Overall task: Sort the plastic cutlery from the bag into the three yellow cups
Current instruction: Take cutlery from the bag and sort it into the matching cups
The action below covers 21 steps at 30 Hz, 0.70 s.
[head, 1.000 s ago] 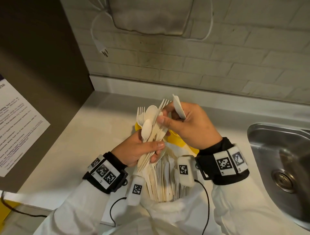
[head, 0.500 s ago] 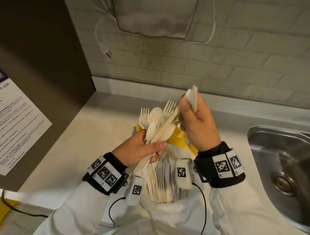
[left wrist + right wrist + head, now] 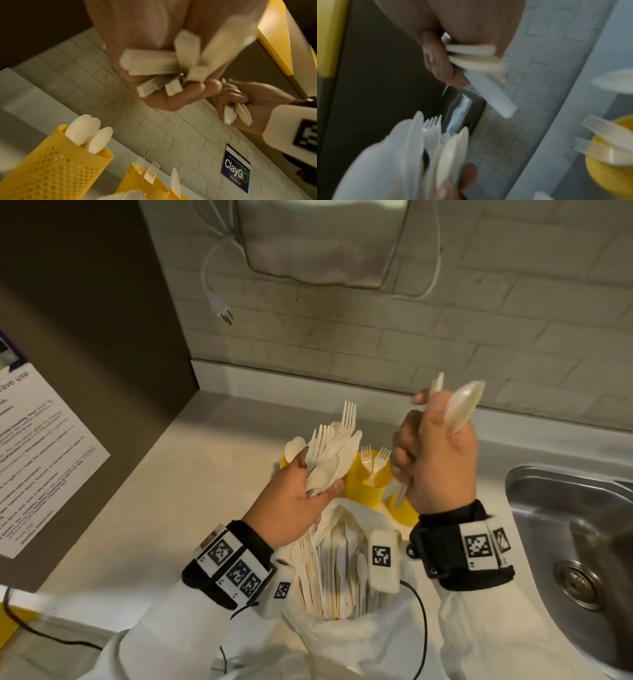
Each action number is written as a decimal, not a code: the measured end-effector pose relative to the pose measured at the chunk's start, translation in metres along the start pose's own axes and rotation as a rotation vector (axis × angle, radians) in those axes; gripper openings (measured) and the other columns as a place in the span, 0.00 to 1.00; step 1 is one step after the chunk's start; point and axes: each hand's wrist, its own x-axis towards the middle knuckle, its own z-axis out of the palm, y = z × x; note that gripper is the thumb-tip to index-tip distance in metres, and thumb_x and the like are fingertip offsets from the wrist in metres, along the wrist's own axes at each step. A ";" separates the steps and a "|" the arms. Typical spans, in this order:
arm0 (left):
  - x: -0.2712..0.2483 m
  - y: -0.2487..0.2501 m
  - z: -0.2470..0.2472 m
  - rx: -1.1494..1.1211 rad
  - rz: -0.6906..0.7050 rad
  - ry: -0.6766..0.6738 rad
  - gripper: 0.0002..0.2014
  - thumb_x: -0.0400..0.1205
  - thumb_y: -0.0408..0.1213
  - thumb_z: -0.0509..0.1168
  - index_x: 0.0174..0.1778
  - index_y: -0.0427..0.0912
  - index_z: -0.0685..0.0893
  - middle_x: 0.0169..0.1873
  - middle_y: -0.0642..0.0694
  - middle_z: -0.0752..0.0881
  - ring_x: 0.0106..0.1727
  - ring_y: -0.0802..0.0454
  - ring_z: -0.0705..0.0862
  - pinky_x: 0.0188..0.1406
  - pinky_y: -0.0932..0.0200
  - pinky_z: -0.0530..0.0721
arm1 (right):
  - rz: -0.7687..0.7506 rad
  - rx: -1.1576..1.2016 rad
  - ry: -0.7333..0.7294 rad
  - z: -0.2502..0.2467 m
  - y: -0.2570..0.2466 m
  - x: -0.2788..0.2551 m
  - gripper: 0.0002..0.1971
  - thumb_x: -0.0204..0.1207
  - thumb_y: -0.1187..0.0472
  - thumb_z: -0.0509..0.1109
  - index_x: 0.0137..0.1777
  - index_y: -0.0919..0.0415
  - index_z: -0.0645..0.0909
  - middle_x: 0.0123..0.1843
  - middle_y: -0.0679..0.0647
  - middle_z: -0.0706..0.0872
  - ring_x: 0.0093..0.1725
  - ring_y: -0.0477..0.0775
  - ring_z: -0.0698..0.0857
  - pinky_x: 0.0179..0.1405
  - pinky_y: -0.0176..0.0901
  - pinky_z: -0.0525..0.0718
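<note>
White plastic cutlery: a mixed bunch (image 3: 329, 455) of forks, spoons & knives is sitting fanned in the left hand (image 3: 291, 501), fingers curling tight round the handles, w/ the open bag (image 3: 342, 570) of more pieces just below that fist. Right hand (image 3: 435, 460) is gripping a spoon (image 3: 464, 405) plus other pieces, raised right of the bunch. Behind both fists, yellow cups are standing on the counter (image 3: 191, 481): spoon cup (image 3: 56, 162), fork cup (image 3: 364, 477), a third (image 3: 402, 510) under the right fist.

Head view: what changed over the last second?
Right hand pulled away from the bundle, up and to the right, now holding spoons by itself. Left hand still grips the mixed bundle over the bag; yellow cups unmoved.
</note>
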 end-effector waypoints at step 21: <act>0.003 -0.002 0.007 0.056 0.021 0.282 0.16 0.80 0.45 0.77 0.61 0.48 0.82 0.42 0.53 0.90 0.42 0.57 0.89 0.44 0.52 0.87 | -0.089 -0.295 -0.006 0.006 0.018 -0.002 0.17 0.89 0.54 0.67 0.41 0.61 0.86 0.26 0.61 0.79 0.22 0.57 0.76 0.22 0.50 0.78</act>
